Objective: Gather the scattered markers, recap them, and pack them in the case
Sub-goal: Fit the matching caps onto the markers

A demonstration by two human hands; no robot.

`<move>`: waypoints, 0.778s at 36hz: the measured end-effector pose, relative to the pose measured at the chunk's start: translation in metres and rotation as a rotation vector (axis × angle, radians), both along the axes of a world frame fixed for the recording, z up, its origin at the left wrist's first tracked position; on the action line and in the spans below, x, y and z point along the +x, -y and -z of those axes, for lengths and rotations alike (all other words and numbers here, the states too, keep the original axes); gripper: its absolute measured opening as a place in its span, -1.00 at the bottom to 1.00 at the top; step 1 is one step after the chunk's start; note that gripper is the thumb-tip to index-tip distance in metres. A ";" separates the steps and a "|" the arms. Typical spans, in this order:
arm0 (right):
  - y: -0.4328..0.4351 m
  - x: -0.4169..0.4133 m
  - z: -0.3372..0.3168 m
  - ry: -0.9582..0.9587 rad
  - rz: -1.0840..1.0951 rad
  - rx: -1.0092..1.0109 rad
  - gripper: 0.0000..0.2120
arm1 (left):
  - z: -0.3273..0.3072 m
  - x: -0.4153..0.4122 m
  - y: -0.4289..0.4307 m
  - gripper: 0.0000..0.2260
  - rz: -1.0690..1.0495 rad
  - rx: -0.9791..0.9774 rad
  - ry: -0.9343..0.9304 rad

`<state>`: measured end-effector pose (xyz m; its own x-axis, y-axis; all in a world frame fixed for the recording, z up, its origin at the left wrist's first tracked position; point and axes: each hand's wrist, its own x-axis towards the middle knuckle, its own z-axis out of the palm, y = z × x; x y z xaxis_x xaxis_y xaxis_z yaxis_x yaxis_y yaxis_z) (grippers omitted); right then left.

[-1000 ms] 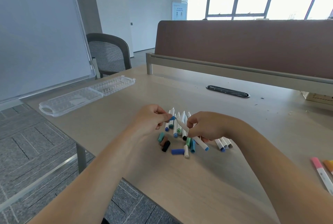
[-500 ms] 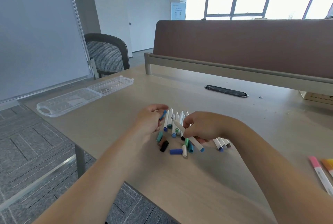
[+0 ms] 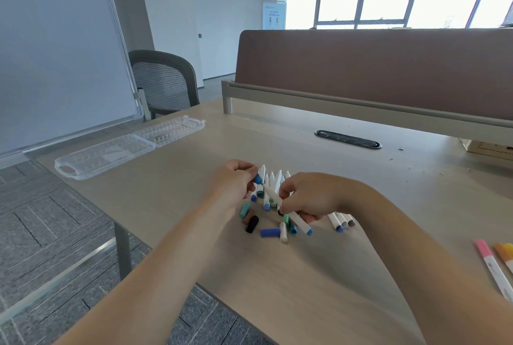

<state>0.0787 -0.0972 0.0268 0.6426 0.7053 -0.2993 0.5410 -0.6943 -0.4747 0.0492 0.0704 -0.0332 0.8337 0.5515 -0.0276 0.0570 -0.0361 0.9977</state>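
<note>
My left hand (image 3: 234, 183) pinches a small blue cap (image 3: 258, 178) just above the marker pile. My right hand (image 3: 306, 196) grips a white marker (image 3: 297, 219) with a blue end, held slanted with its tip almost at the cap. Beneath my hands, several white markers (image 3: 273, 179) lie side by side on the desk. Loose caps lie in front: a teal cap (image 3: 244, 210), a black cap (image 3: 252, 224) and a blue cap (image 3: 269, 232). The clear plastic case (image 3: 116, 147) lies open at the far left of the desk.
More white markers (image 3: 340, 221) lie to the right of my right hand. A pink marker (image 3: 492, 267) and orange markers (image 3: 505, 254) lie at the right edge. The desk's left edge drops to carpet. A brown divider (image 3: 374, 66) and cable slot (image 3: 347, 139) are behind.
My left hand dipped toward the pile and has come back up with the blue cap. The cap and the marker's tip have come almost together. My right hand has hardly moved.
</note>
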 end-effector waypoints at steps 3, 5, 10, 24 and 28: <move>-0.001 0.001 0.001 0.013 0.009 0.025 -0.78 | 0.001 -0.001 0.003 -0.94 0.011 0.031 0.008; -0.001 0.003 0.002 0.019 0.017 0.048 -0.77 | 0.002 -0.002 0.006 -0.94 0.011 0.059 0.011; -0.003 0.007 0.005 0.098 -0.002 0.104 -0.69 | -0.001 -0.003 0.012 -0.90 -0.019 0.129 0.007; 0.009 0.041 0.014 0.280 0.238 -0.020 -0.69 | -0.007 0.002 0.038 -0.64 0.113 0.244 -0.006; 0.009 0.047 0.025 0.333 0.340 -0.209 -0.68 | -0.005 0.003 0.042 -0.84 0.144 0.245 -0.035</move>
